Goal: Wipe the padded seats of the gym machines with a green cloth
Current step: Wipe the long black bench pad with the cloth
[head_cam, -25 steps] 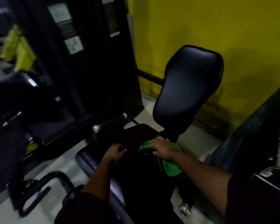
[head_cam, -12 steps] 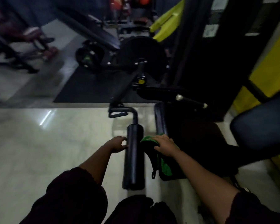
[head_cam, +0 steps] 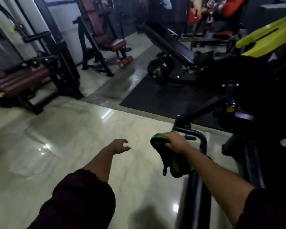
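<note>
View turned from the black seat to the open floor (head_cam: 69, 146): right hand (head_cam: 175, 143), fingers curled round the green cloth (head_cam: 176, 164) at lower centre-right beside the frame bar (head_cam: 203, 144); left hand (head_cam: 120, 146), off the roller, fingers loosely spread and empty, which suggests this machine's pad is done.

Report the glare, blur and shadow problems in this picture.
Head view: dim overall; bright glare spots on the glossy floor; far red machines smeared by blur; black machine at right lost in shadow; right hand and green cloth read clearly.
</note>
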The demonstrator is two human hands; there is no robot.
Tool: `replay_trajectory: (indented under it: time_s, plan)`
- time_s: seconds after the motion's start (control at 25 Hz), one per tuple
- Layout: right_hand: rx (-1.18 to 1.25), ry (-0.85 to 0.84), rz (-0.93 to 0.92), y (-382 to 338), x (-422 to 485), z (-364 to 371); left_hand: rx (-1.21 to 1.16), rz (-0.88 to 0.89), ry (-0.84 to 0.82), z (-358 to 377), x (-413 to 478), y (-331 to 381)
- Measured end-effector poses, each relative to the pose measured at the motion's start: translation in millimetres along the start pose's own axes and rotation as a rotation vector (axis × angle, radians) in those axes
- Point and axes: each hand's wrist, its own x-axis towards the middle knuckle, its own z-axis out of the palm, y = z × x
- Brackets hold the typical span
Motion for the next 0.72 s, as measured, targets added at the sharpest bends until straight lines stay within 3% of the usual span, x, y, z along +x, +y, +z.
replay_trajectory:
  time_s: [0.32, 0.72]
  plan:
    - [0.022, 0.139, 0.153, -33, 166, -69, -0.033, 0.083, 0.088, -131, 145, -54]
    - [0.03, 0.201, 0.329, 78, 385, -156, -0.074, 0.243, 0.059, -267, 416, 3]
